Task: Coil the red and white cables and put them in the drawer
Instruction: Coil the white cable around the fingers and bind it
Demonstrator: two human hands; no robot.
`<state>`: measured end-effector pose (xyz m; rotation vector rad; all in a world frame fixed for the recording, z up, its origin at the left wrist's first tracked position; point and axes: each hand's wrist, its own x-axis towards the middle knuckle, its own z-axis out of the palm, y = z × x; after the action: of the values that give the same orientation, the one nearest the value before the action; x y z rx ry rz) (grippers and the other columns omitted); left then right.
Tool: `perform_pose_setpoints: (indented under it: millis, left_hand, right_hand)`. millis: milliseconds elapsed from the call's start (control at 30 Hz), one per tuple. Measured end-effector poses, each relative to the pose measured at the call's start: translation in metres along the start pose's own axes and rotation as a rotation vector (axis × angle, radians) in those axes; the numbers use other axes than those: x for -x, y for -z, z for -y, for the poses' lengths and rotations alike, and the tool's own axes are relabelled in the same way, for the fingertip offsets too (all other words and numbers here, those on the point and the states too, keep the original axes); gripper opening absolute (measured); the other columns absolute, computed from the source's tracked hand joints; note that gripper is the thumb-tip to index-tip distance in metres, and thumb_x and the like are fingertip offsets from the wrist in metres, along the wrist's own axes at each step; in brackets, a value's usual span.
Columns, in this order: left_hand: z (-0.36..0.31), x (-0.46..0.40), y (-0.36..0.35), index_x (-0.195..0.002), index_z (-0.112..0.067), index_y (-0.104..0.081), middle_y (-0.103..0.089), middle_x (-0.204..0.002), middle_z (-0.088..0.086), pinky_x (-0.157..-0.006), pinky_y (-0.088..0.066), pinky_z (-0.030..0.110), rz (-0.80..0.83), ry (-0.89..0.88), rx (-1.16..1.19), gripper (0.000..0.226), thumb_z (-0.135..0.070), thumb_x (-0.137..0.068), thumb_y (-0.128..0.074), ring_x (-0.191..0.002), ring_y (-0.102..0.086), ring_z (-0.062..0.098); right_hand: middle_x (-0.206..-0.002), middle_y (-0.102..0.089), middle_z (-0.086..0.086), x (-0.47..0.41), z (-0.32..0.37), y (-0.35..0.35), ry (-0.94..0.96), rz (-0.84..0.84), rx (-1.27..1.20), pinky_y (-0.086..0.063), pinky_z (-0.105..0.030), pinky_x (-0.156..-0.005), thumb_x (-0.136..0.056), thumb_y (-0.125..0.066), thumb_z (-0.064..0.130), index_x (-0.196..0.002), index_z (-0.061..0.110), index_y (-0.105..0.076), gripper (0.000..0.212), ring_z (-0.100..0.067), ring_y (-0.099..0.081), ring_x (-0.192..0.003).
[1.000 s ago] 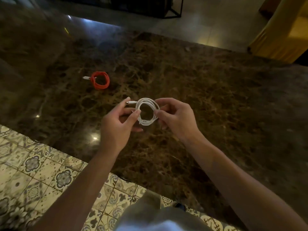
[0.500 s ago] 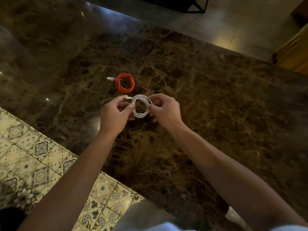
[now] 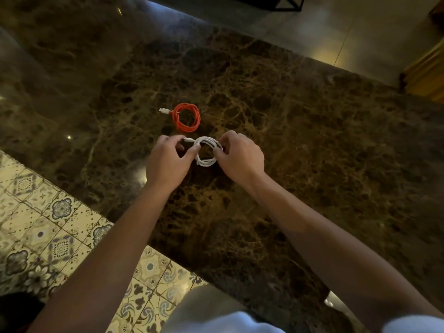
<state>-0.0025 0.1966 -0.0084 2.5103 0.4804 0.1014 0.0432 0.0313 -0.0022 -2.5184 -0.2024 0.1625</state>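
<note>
A white cable (image 3: 207, 161), wound into a small coil, is held between both hands low over the dark marble table (image 3: 312, 131). My left hand (image 3: 168, 162) pinches its left side near the plug end; my right hand (image 3: 240, 157) grips its right side. Just beyond them a red cable (image 3: 187, 117) lies coiled on the marble, its white plug sticking out to the left. No drawer is in view.
The table's near edge runs diagonally at the lower left, with patterned floor tiles (image 3: 48, 224) beyond it. A yellow-covered piece of furniture (image 3: 427, 70) stands at the far right, and a black metal frame (image 3: 288, 6) stands on the floor past the table.
Both hands have carried the white coil forward and lower, close to the red coil. The view has tilted down and shifted left to right across the table.
</note>
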Motion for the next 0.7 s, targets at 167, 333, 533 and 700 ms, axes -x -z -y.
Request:
perform_pose_setpoints:
  millis: [167,333,533,700]
  left_hand:
    - [0.001,0.014,0.009,-0.141,-0.015,-0.057,-0.052,-0.141,0.009,-0.079,-0.051,0.032,-0.065,-0.127,-0.169,0.057,-0.054,-0.1,-0.058,-0.111,-0.064,0.024]
    - [-0.018,0.038,0.025,-0.132,-0.01,-0.066,-0.055,-0.141,0.012,-0.101,-0.037,0.022,-0.18,-0.389,-0.063,0.039,-0.033,-0.099,-0.066,-0.131,-0.05,0.028]
    - [-0.069,0.065,0.001,-0.131,-0.011,-0.068,-0.054,-0.148,0.012,-0.116,-0.044,0.039,0.001,-0.75,0.138,0.037,-0.033,-0.102,-0.062,-0.141,-0.048,0.027]
    - [-0.106,0.104,-0.036,-0.131,-0.01,-0.068,-0.052,-0.153,0.013,-0.123,-0.037,0.045,0.152,-0.935,0.153,0.038,-0.034,-0.103,-0.059,-0.151,-0.04,0.03]
  right_hand:
    - [-0.13,-0.062,0.0,0.016,-0.011,0.022,0.099,-0.051,0.023,-0.051,-0.033,-0.095,-0.098,-0.061,0.041,-0.138,0.019,-0.058,0.046,-0.019,-0.06,-0.118]
    - [-0.138,-0.056,0.003,0.053,-0.044,0.063,0.115,-0.088,0.036,-0.051,-0.032,-0.1,-0.099,-0.061,0.039,-0.137,0.023,-0.059,0.041,-0.014,-0.057,-0.121]
    - [-0.135,-0.057,0.002,0.13,-0.082,0.087,-0.023,-0.233,0.007,-0.057,-0.037,-0.094,-0.099,-0.059,0.041,-0.131,0.023,-0.062,0.037,-0.015,-0.06,-0.117]
    - [-0.136,-0.057,0.004,0.209,-0.114,0.103,-0.152,-0.402,-0.017,-0.055,-0.036,-0.095,-0.103,-0.053,0.047,-0.132,0.021,-0.063,0.04,-0.015,-0.06,-0.119]
